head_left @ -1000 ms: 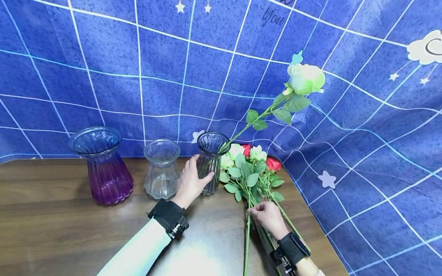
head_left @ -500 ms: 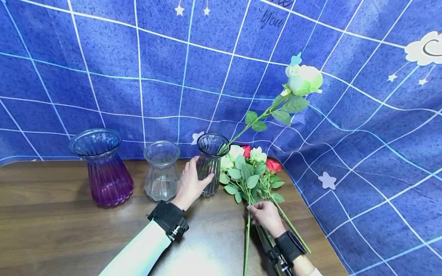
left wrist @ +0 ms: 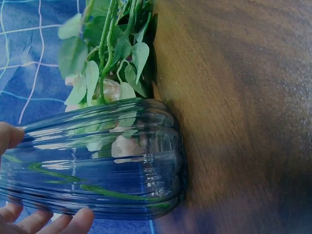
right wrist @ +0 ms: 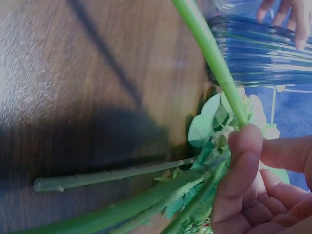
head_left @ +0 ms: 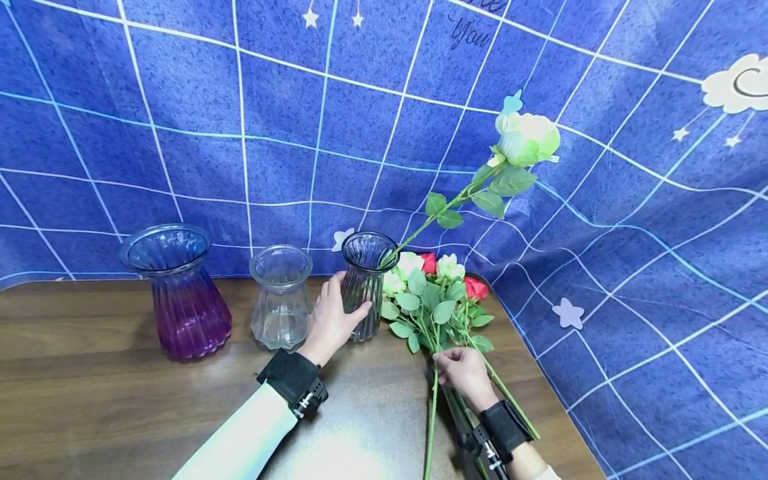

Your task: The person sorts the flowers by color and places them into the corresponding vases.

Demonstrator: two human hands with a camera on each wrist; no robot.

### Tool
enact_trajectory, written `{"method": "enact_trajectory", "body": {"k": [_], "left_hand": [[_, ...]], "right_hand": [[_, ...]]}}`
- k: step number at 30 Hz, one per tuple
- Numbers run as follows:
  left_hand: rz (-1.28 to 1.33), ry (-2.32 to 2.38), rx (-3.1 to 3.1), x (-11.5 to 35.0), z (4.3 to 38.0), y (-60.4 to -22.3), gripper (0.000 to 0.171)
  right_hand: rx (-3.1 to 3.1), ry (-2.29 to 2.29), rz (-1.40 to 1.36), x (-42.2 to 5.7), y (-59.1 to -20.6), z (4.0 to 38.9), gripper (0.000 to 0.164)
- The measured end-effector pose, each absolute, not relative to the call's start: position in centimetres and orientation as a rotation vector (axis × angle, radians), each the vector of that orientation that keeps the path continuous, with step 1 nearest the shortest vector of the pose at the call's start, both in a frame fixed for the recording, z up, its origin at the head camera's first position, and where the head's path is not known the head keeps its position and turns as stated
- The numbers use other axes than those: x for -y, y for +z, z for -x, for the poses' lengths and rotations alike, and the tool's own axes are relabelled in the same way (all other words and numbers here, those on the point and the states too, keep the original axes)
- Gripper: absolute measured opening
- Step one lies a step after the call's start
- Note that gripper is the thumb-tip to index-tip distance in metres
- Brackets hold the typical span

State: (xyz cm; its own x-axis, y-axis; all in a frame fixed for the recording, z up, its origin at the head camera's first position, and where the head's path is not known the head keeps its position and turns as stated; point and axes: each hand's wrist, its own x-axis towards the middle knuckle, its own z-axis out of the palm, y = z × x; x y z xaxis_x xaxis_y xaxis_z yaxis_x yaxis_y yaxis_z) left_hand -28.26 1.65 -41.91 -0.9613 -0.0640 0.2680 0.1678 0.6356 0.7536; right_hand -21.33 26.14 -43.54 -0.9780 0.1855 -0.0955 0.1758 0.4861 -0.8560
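Note:
A smoky grey ribbed glass vase [head_left: 366,285] stands upright on the table. My left hand [head_left: 332,320] holds it around the side, thumb toward the front. One white-green artificial rose [head_left: 528,140] leans out of this vase to the upper right; its stem shows through the glass in the left wrist view. My right hand [head_left: 465,377] pinches a green rose stem [right wrist: 214,58] between thumb and index finger, over the pile of roses [head_left: 429,300]. In the right wrist view that stem is raised above the tabletop. Leaves hide which bloom it belongs to.
Left of the grey vase stand a clear glass vase [head_left: 281,313] and a larger blue-to-purple vase [head_left: 186,307]. Red and white roses lie at the table's right edge, stems toward me. A blue grid-patterned cloth [head_left: 288,133] hangs behind the wooden table [head_left: 90,400] and along its right side.
My right hand has shifted slightly up and to the right, bringing the pinched stem with it; nearby leaves stirred. The left hand and the grey vase stay put.

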Motion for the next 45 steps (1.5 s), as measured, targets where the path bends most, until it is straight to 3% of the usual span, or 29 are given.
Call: {"method": "enact_trajectory", "body": {"k": [14,29,45], "left_hand": [[0.085,-1.242,2.596,-1.6,28.1,-41.7,0.075],[0.091,-1.245,2.577,-1.7,28.1,-41.9,0.074],[0.09,-1.245,2.596,-1.7,28.1,-41.6,0.075]], "right_hand": [[2.443,1.589,0.326,-26.5,-39.7,19.0,0.017],[2.123,1.382,0.094,-25.2,-34.4,15.8,0.012],[1.906,1.232,-0.186,-24.0,-25.8,16.3,0.011]]}}
